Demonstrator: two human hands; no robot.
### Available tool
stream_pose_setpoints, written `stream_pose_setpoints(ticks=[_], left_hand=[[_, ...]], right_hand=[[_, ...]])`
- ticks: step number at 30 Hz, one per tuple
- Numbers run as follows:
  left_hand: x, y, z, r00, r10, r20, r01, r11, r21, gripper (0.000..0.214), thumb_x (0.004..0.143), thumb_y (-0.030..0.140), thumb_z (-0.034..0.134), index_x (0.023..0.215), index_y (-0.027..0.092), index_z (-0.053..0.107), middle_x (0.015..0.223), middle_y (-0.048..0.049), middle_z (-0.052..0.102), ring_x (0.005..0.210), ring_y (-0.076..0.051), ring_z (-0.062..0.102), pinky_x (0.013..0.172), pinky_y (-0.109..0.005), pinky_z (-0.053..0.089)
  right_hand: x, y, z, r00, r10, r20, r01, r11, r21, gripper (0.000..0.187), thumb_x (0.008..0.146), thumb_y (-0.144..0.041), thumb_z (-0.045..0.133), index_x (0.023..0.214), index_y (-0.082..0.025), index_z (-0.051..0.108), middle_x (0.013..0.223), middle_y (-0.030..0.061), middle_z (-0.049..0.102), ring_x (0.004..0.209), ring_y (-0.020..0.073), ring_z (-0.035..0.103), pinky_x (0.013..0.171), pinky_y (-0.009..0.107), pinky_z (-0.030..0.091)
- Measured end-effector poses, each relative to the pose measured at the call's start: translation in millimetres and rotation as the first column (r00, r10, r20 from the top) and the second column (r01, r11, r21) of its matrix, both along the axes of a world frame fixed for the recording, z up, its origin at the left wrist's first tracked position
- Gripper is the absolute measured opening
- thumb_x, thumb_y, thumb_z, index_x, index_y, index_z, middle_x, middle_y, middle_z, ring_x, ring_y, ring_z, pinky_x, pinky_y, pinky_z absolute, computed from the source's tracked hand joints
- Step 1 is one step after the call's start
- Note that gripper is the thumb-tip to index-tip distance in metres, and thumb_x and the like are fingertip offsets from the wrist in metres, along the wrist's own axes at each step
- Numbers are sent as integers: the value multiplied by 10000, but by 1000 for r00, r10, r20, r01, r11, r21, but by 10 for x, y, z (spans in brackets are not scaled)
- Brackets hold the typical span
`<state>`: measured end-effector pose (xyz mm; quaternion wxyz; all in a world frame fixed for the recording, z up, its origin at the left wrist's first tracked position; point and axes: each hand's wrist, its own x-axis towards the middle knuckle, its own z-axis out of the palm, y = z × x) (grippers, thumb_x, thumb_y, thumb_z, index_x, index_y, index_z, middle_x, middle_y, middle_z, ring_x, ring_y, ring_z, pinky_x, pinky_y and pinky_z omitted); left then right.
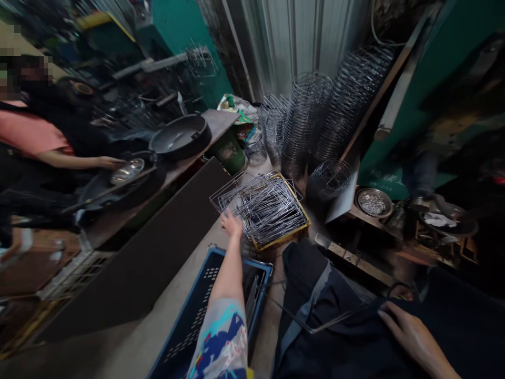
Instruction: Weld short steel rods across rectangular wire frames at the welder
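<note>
My left hand (232, 223) reaches out to a heap of bent metal wire frames (272, 205) piled in a yellow crate (282, 239). Its fingers are curled at the near left edge of the heap, on a wire frame that juts out past the others. My right hand (408, 331) lies on dark cloth over my lap, its fingers stretched out. Close to those fingertips, another bent wire frame (311, 330) rests across the cloth. Below my left forearm stands a blue plastic crate (187, 321), with some dark flat pieces partly seen inside.
Tall stacks of round wire racks (305, 121) lean by the corrugated wall. A metal bowl of small parts (373, 202) sits at right. At left, beyond a dark board (158, 258), a co-worker's hand (110, 162) touches a shiny round piece near large black pans (181, 137).
</note>
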<state>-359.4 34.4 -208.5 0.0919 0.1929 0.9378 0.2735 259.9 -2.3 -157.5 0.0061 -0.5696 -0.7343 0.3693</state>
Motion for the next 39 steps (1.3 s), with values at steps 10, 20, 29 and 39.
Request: stream_pose_setpoints(ticks=[10, 20, 29, 39], left_hand=[[67, 355, -204, 869, -492, 44, 471, 799, -373, 436, 887, 263, 580, 1316, 192, 555, 1289, -180, 580, 1246, -352, 500, 1028, -580, 371], [355, -358, -230, 734, -669, 113, 656, 657, -371, 416, 926, 133, 443, 1289, 244, 612, 1242, -104, 621, 1147, -250, 593, 960, -352, 466], [641, -411, 35, 744, -663, 82, 640, 673, -371, 265, 922, 266, 574, 1155, 156, 636, 1256, -120, 612, 1186, -268, 550, 1006, -476, 435], [2001, -965, 962, 496, -865, 69, 868, 494, -47, 293, 970, 334, 445, 1130, 160, 618, 1161, -116, 644, 1123, -230, 578, 998, -347, 433]], right_hand=[[35, -6, -125, 994, 2, 107, -5, 1000, 22, 382, 865, -573, 428, 943, -312, 695, 962, 46, 765, 899, 300, 726, 722, 357, 567], [-19, 53, -20, 979, 57, 197, -64, 998, 29, 420, 864, -571, 410, 952, -275, 694, 935, 85, 763, 847, 313, 729, 677, 368, 552], [14, 58, 19, 983, 150, 102, -159, 984, 84, 397, 867, -540, 434, 947, -246, 687, 1024, 113, 745, 927, 309, 710, 775, 380, 552], [89, -27, 758, 991, 131, 25, -133, 974, 185, 282, 949, -371, 437, 1045, -200, 640, 1026, 101, 702, 910, 247, 667, 829, 342, 503]])
